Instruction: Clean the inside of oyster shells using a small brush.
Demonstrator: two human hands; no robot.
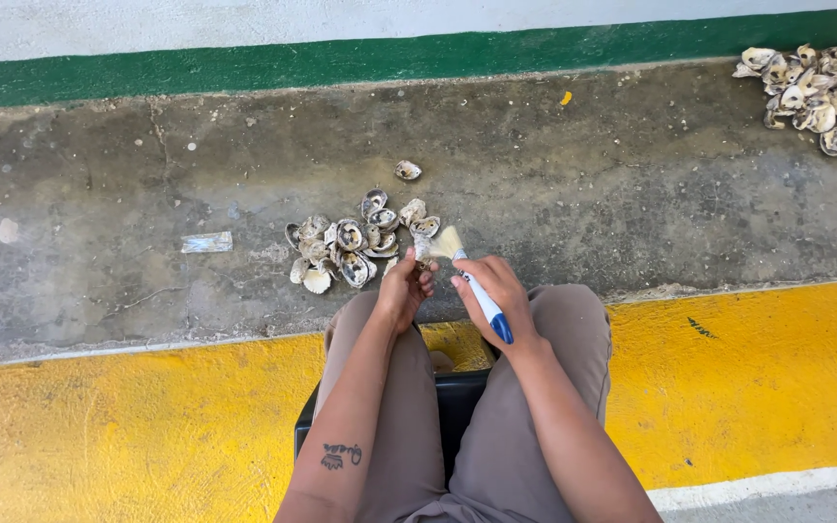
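Note:
My left hand (405, 288) grips a small shell (422, 251) just above my knees. My right hand (492, 291) holds a brush (477, 287) with a white and blue handle; its pale bristles (447, 242) touch the shell. Just beyond my hands, a small pile of oyster shells (346, 242) lies on the grey concrete. One single shell (408, 170) sits a little farther off. I am seated on a black stool (455, 402), with my legs in brown trousers on either side.
A bigger heap of shells (825, 87) lies at the far right top. A flat pale wrapper (206, 242) rests left of the small pile. A yellow painted band (748, 378) runs under me; a green stripe (244, 66) borders the far wall.

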